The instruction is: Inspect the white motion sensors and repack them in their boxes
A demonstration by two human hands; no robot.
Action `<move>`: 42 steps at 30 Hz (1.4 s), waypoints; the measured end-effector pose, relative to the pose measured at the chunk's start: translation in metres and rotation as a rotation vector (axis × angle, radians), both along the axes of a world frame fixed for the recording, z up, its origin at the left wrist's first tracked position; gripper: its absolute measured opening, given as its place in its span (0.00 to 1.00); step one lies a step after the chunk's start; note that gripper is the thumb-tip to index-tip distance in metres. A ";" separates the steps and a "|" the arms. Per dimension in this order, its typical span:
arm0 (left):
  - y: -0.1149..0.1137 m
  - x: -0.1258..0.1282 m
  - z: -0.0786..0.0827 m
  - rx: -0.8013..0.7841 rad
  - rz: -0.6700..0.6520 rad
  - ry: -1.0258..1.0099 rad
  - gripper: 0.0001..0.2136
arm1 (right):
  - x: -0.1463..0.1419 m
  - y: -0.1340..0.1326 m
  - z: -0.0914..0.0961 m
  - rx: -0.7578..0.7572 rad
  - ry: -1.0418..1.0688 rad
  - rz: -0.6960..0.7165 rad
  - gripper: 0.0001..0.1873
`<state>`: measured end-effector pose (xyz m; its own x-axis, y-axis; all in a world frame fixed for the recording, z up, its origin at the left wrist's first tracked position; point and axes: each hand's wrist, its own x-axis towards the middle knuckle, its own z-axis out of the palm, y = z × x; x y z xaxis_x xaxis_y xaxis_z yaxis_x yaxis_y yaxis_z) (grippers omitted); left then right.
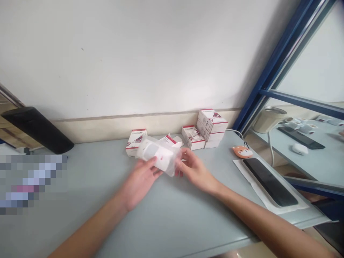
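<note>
A white motion sensor with a greyish window lies inside a clear plastic bag, held tilted above the table. My left hand grips it from below, thumb on its front. At the bag's right end, my right hand has its fingers closed on the plastic. Just behind the sensor is an open white-and-red box, partly hidden. A similar box stands to the left of it. Further right are a low box and a stack of boxes.
On the grey table, a black phone rests on white paper at the right, near an orange animal-faced case. A dark elongated object leans at the left. A blue-framed mirror or glass borders the right side.
</note>
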<state>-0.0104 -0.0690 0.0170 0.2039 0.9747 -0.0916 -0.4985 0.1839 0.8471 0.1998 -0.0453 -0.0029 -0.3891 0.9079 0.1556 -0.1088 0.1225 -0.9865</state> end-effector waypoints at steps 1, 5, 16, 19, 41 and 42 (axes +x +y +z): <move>-0.002 0.000 0.000 0.010 -0.020 0.015 0.22 | -0.001 -0.002 -0.001 0.009 -0.017 -0.003 0.19; -0.007 0.002 0.001 0.038 -0.014 0.017 0.19 | 0.000 -0.003 0.001 0.008 -0.088 -0.077 0.16; -0.008 0.003 0.003 0.034 0.023 0.076 0.19 | 0.011 0.004 0.004 -0.086 0.020 -0.092 0.27; -0.012 0.007 0.006 0.097 0.077 0.274 0.21 | 0.010 -0.001 0.005 -0.164 0.086 0.187 0.41; -0.011 0.002 -0.020 0.730 0.340 0.994 0.31 | 0.036 0.013 0.033 -0.156 0.307 0.014 0.11; -0.009 0.000 -0.023 0.777 0.316 1.099 0.28 | 0.037 0.015 0.032 -0.148 0.304 0.039 0.12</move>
<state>-0.0101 -0.0779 -0.0058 0.1443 0.8397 0.5235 0.5542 -0.5069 0.6603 0.2368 -0.0307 0.0294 -0.3799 0.9148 0.1372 -0.4028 -0.0301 -0.9148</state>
